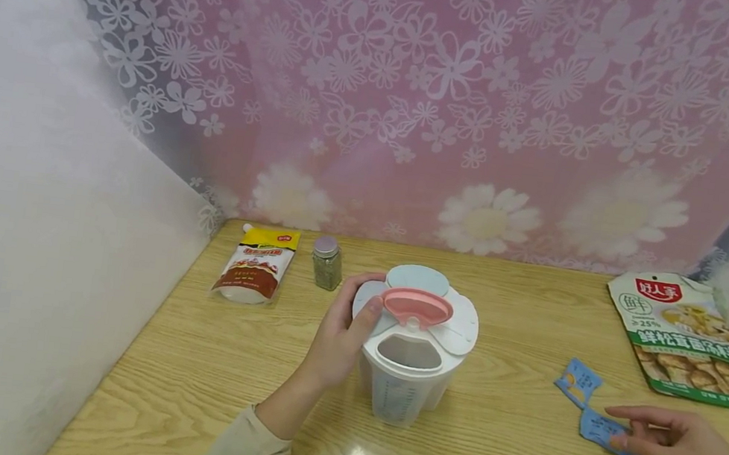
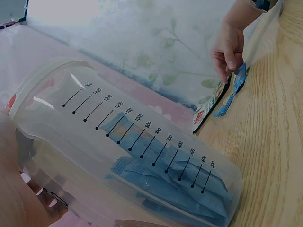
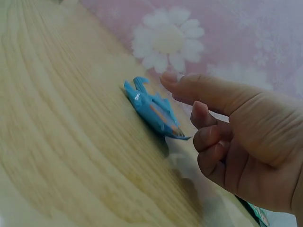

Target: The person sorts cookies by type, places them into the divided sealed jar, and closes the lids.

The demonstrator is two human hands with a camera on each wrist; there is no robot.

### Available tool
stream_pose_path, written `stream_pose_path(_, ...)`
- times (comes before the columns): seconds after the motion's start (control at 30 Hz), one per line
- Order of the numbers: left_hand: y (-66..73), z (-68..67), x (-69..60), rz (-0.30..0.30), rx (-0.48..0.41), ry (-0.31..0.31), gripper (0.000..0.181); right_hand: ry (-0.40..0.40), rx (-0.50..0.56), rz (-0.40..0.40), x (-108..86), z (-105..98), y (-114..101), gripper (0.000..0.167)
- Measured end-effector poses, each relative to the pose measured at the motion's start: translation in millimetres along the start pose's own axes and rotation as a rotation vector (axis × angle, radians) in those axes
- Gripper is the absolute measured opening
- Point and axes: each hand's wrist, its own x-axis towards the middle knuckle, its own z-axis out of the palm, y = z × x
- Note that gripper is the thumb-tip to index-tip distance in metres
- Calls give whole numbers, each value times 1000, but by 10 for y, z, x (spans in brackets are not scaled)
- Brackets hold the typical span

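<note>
A clear plastic storage canister (image 1: 401,397) with a white, sectioned lid stands mid-table. Its pink flap (image 1: 418,306) is raised above one opening. My left hand (image 1: 337,337) grips the canister's left side, thumb on the lid's edge. Through the graduated wall, the left wrist view shows several blue sachets (image 2: 165,184) inside. On the right, two blue sachets lie end to end, the farther sachet (image 1: 579,381) and the nearer sachet (image 1: 605,429). My right hand (image 1: 684,448) is at the nearer one, thumb and index finger apart; whether it touches the sachet is unclear.
A yellow, white and brown pouch (image 1: 255,266) lies at the back left, beside a small glass jar (image 1: 327,262) with a pinkish lid. At the right is a large mushroom seasoning bag (image 1: 696,340). A floral curtain (image 1: 404,112) borders the table's back.
</note>
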Motion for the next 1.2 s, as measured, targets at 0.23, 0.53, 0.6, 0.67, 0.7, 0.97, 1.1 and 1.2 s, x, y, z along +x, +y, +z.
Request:
stream_pose_path(0.23,-4,1,-1,-9,0,6,37,85,-155,94,-32,42,44,38)
stream_pose_path(0.53,3,-1,-1,1,-9,6,37,101,-345,221,-6,100,-36,52)
stream_pose_path(0.6,4,0,-1,-1,-5,6,36,101,-356,237,0,103,-57,51)
stream_pose_path(0.67,5,3,-2,-2,-7,7,36,108,-352,247,0,110,-71,49)
stream_pose_path(0.7,5,5,-1,0,-11,6,36,113,-341,252,1,113,-78,48)
stream_pose_path(0.97,0,14,-2,9,-15,2,38,181,-247,250,20,135,-107,36)
stream_pose_path(1.1,-4,12,1,7,-15,1,39,193,-220,236,32,137,-126,29)
stream_pose_path(1.2,-2,7,0,2,-12,4,38,187,-208,208,42,140,-164,27)
